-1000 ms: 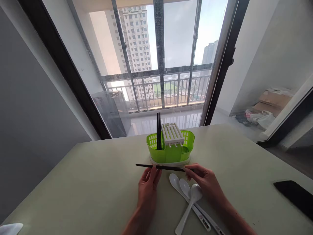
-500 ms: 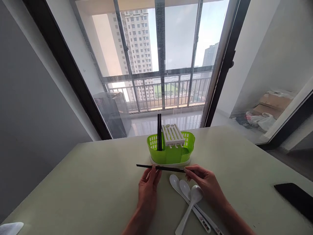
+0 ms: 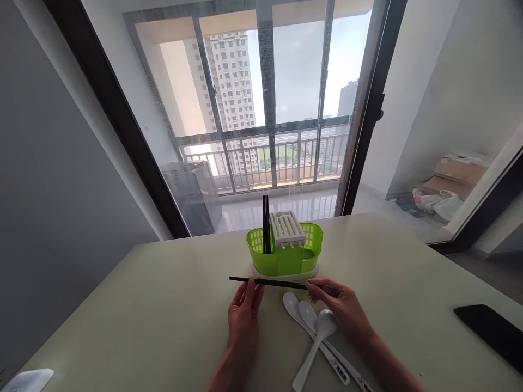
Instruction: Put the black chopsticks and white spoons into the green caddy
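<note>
Black chopsticks (image 3: pixel 281 283) lie level across both hands, just in front of the green utensil holder. My left hand (image 3: pixel 244 313) pinches them left of their middle, with the tips sticking out to the left. My right hand (image 3: pixel 337 301) is closed on their right end; whether this is one chopstick or two pressed together is hard to tell. Upright black chopsticks (image 3: pixel 266 224) stand in the left compartment of the green utensil holder (image 3: pixel 288 265), which has a white slotted rack (image 3: pixel 287 227) on top. Three white spoons (image 3: pixel 326 325) lie crossed on the table between my forearms.
On the pale table (image 3: pixel 163 305), a black phone-like object (image 3: pixel 490 332) lies at the right, and part of a white object (image 3: pixel 32 380) shows at the lower left. Beyond the table's far edge are glass doors and a balcony. A cardboard box (image 3: pixel 461 177) and bags sit at the right.
The head view has tilted and shifted slightly. Both hands keep their hold on the chopsticks, with the left hand moved a little to the left along them.
</note>
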Available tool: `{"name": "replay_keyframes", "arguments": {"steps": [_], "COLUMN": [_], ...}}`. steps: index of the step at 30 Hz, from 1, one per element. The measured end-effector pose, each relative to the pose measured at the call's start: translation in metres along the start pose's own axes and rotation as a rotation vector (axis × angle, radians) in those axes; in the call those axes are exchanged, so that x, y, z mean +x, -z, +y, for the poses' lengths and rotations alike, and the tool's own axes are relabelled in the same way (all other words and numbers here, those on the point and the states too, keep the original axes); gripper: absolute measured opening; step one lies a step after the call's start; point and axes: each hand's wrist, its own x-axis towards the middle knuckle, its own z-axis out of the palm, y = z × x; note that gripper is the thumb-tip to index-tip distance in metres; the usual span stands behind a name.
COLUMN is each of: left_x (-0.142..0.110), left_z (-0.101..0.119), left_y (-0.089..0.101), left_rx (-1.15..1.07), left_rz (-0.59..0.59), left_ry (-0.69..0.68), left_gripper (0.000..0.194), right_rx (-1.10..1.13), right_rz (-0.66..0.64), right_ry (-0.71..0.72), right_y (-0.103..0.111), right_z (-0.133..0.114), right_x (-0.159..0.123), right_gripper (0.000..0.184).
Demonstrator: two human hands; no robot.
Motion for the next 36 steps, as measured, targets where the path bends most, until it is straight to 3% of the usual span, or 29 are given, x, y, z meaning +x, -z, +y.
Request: {"name": "replay_keyframes", "arguments": {"steps": [7,10,14,17,19,22,26,30,36], "left_x": [-0.009,-0.01,0.001,0.011,0.018,0.033,0.061,0.083,0.099], "left_z": [0.03,0.066,0.131,0.171,0.185,0.184,0.157,0.132,0.118], "left_y": [-0.004,-0.01,-0.022,-0.041,-0.058,-0.084,-0.11,-0.124,-0.134], "left_rx": [0.087,0.111,0.134,0.204,0.291,0.474,0.783,1.003,1.142], "left_rz": [-0.026,0.012,0.092,0.059,0.005,-0.087,-0.187,-0.255,-0.338], "left_ry": [-0.118,-0.227,-0.467,-0.644,-0.749,-0.86,-0.845,-0.806,-0.807], "left_gripper": [0.033,0.032,0.028,0.029,0.03,0.034,0.037,0.032,0.033], "right_rx": [0.073,0.073,0.111,0.151,0.171,0.198,0.207,0.203,0.213], "right_rz": [-0.065,-0.038,0.05,0.056,0.043,0.028,-0.004,-0.028,-0.021], "right_ry": [-0.012,-0.013,0.003,0.001,-0.006,-0.017,-0.02,-0.013,-0.017], "right_y": [-0.006,-0.004,0.0,0.0,-0.002,-0.004,-0.007,-0.008,-0.007], "right_z": [0.0,0.001,0.001,-0.001,-0.004,-0.008,-0.011,-0.01,-0.008], "right_x": [0.0,0.0,0.0,0.001,0.001,0.001,0.0,0.003,0.009], "right_gripper": [0.037,0.036,0.039,0.041,0.042,0.044,0.043,0.044,0.046]}}
